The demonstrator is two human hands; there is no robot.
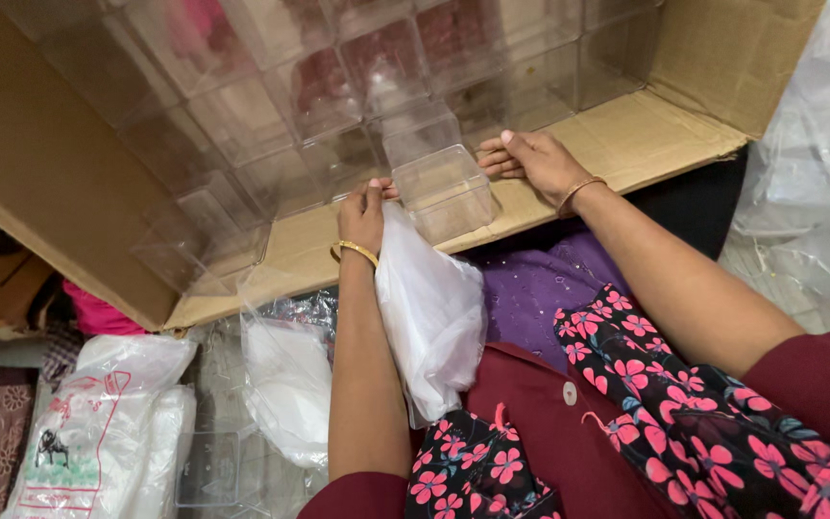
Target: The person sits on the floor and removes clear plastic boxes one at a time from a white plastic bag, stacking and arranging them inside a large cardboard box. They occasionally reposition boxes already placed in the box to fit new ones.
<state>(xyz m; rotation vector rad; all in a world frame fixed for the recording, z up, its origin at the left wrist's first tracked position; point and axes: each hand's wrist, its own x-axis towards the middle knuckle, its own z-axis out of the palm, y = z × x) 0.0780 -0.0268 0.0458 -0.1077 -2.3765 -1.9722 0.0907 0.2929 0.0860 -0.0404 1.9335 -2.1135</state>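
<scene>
2 hands at work over an open cardboard carton [626,144] lying on its side, packed with stacked clear plastic boxes. Our left hand [365,213] pinches the mouth of a white plastic bag [431,312], fingers closed on its top edge, touching the near-left corner of 1 clear box [444,192] that sits on the carton's lower flap. Our right hand [538,161] rests beside that box at its far-right side, fingers curled narrow against the wall; we cannot tell whether it grips or only steadies.

Handling, as we judge it: thin clear walls look brittle, so we would hold the box by its corners, keep it level, and spread the bag mouth wide before the 2 meet, lest the film snag on an edge.

Packages: lower left, 1 white printed sack [88,432] with red lettering and a small dark animal figure, lying flat. Beside it, a clear bag of white material [285,384]. A lone clear box [208,468] lies near the bottom edge. Crumpled clear plastic sheeting [814,173] lies at far right.
</scene>
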